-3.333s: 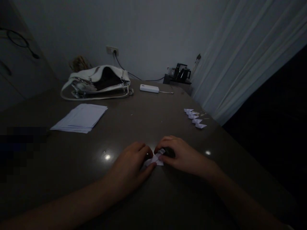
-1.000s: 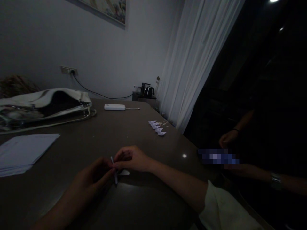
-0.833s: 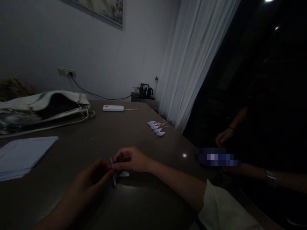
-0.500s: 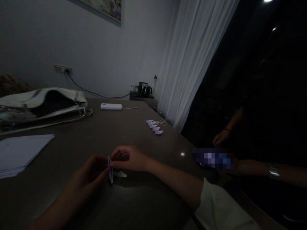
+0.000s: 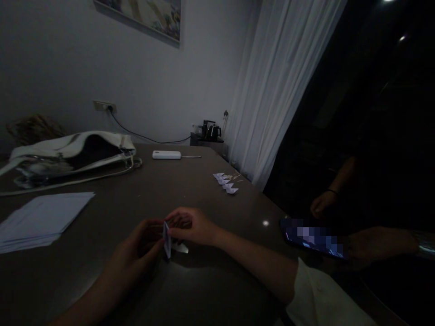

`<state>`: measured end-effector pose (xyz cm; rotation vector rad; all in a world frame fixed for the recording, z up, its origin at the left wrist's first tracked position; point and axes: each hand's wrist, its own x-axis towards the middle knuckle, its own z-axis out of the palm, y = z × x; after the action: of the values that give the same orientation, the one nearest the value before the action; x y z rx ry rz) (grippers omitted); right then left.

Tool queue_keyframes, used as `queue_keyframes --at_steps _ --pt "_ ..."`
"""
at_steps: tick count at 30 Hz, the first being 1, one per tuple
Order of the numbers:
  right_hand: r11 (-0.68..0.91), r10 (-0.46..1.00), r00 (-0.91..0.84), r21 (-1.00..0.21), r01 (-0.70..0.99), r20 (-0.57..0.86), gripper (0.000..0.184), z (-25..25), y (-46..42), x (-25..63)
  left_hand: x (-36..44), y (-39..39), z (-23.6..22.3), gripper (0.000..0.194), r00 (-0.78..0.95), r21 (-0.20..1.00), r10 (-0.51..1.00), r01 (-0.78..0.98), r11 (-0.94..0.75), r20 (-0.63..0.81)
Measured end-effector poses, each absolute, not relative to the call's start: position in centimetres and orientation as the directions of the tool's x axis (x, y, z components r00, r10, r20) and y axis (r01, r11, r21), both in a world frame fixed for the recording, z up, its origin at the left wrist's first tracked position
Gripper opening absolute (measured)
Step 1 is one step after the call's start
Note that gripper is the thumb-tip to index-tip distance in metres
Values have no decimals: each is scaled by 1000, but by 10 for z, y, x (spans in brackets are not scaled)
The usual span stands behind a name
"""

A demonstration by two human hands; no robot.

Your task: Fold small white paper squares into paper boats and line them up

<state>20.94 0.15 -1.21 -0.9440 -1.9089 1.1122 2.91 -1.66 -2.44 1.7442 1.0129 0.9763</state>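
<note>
A small folded piece of white paper (image 5: pixel 167 244) stands upright on edge, held between both hands just above the dark table (image 5: pixel 217 280). My left hand (image 5: pixel 144 244) pinches it from the left, thumb toward me. From the right, my right hand (image 5: pixel 192 226) grips its upper part between thumb and fingers. Under the right hand lies a small pale scrap (image 5: pixel 180 247) on the table. Farther off to the right, several folded paper boats (image 5: pixel 226 184) sit in a row.
Left of my hands lies a stack of white sheets (image 5: pixel 44 217); behind it is a pale bag (image 5: pixel 74 156). A white power bank (image 5: pixel 166 155) with a short cable lies farther back. Small bits (image 5: pixel 234 176) lie by the boats. At right, another person's hand (image 5: pixel 370 242) holds a phone (image 5: pixel 312 237).
The view has shifted slightly, so things appear farther right and a little lower. The folded paper shows its face a bit more; both hands keep hold of it.
</note>
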Motion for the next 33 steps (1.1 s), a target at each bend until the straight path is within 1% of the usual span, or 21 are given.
queue_keyframes --at_steps 4,7,13,19,22,26,33 --pt "317 878 -436 -923 220 197 32 -13 2 207 29 -20 -22 34 364 934 910 213 -287 197" --pt "302 881 -436 -928 217 185 31 -14 3 207 28 -20 -24 34 373 923 906 237 -302 200" --pt "341 860 -469 -910 235 202 28 -15 4 207 28 -18 -25 36 359 925 910 231 -302 207" --pt "349 844 -485 -922 167 231 30 -9 -1 207 27 -24 -20 33 337 913 910 238 -332 243" --pt "366 845 -471 -917 161 254 31 -5 -5 207 27 -26 -18 32 323 899 906 250 -360 273" --pt "378 849 -453 -911 166 270 31 -3 -7 208 28 -29 -13 33 288 894 918 275 -352 273" --pt "393 852 -426 -909 135 305 32 -12 -3 206 29 -30 -11 34 277 896 916 259 -361 290"
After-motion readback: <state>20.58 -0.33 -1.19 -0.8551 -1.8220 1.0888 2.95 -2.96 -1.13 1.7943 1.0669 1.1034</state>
